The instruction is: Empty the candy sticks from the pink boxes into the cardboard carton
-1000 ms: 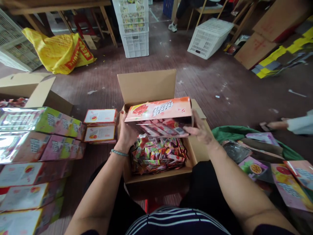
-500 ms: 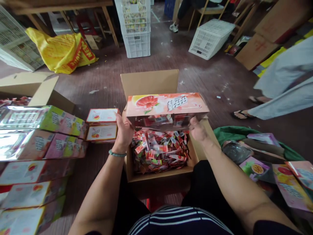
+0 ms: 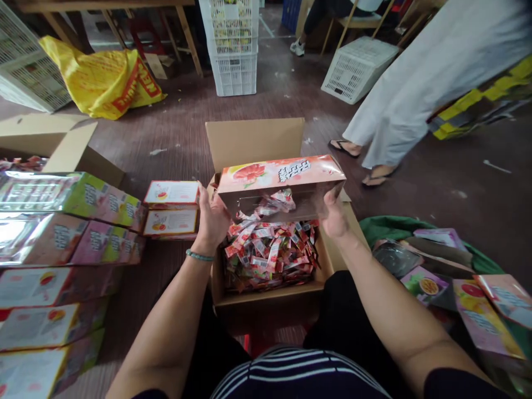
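Between my hands is a pink carton [image 3: 272, 170] with a grapefruit picture, tilted with its dark see-through side toward me. My left hand [image 3: 213, 216] grips its left end, and my right hand [image 3: 334, 215] grips its right end. Several sachets [image 3: 276, 202] show at the carton's lower side, above the heap below. Under it stands a cardboard box [image 3: 266, 302], its far flap raised, filled with a loose pile of small red and pink sachets [image 3: 272, 257]. My fingertips behind the carton are hidden.
Stacked product cartons [image 3: 37, 285] stand at the left, with two small boxes [image 3: 171, 221] beside them. A green sack [image 3: 386, 224] with flattened packaging lies at right. White crates [image 3: 235, 72] stand ahead. A person's legs [image 3: 399, 105] are at upper right.
Most sachets seen inside the carton have dropped toward the heap, leaving fewer at its lower side. Both hands still hold the carton. The person at right has walked left, nearer the box.
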A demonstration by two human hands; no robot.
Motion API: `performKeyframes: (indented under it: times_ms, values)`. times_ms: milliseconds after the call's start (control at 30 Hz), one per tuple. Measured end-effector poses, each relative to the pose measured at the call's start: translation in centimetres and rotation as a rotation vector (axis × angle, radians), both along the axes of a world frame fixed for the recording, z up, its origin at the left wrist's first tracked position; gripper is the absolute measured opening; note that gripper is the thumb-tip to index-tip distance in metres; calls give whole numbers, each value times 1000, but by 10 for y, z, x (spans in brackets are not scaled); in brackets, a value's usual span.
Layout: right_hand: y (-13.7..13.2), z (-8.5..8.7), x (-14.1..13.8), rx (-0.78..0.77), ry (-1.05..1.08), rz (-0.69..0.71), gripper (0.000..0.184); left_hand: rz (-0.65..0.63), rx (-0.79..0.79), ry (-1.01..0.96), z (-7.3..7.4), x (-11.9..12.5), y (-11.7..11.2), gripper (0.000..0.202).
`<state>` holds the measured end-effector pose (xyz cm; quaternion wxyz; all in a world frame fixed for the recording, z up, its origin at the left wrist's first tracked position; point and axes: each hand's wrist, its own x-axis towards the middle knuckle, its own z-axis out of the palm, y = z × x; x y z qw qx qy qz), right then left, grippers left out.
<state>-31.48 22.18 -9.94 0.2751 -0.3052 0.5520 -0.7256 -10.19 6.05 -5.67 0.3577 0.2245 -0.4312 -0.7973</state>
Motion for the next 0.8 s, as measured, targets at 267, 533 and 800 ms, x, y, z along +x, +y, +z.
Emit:
performKeyframes:
  times_ms: [267,533,800]
  values:
    - [-4,12,0,-100,-226,-98,75,7,168,-78,-11,6,-20,77]
    - [-17,7,5,-120,-531,-50,74,100,326,-450,-2,9,-28,20]
    - [7,1,11,-19,-640,-248,72,266,286,-529,-14,51,-29,22]
